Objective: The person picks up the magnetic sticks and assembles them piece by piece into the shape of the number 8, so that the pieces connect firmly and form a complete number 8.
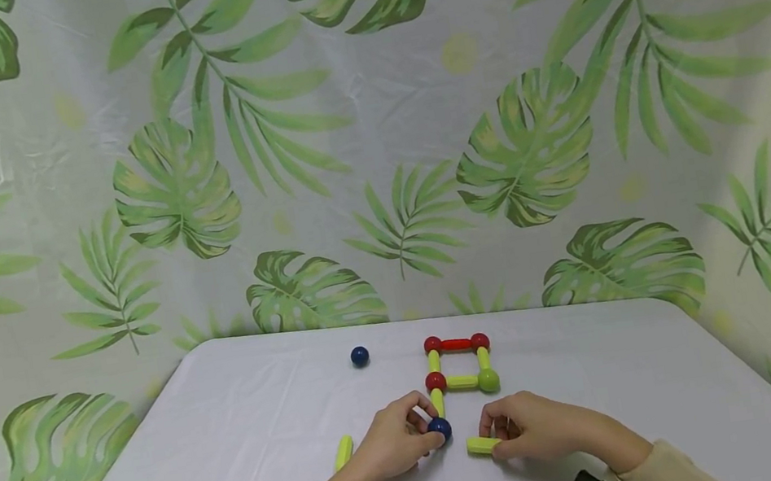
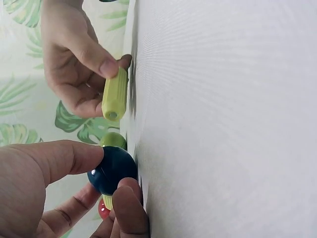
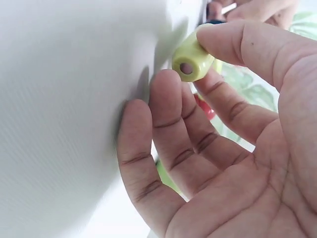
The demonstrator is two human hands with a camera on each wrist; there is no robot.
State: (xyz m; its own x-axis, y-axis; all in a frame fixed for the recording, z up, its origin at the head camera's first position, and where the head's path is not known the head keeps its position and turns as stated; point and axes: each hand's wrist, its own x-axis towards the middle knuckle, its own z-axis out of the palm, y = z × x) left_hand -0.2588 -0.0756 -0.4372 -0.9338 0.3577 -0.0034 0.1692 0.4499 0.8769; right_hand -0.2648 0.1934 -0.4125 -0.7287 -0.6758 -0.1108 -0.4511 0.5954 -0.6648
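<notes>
A square of rods and balls lies on the table, with red balls, a green ball, a red rod and yellow-green rods. From its near left corner another yellow-green rod runs toward me, ending at a dark blue ball. My left hand holds that blue ball between thumb and fingers. Just to the right, my right hand pinches a loose yellow-green rod by one end; its free end points toward the blue ball, apart from it. The right wrist view shows the rod's round end.
Another dark blue ball lies at the back, left of the square. One more yellow-green rod lies beside my left forearm. The white table ends at a leaf-patterned curtain behind.
</notes>
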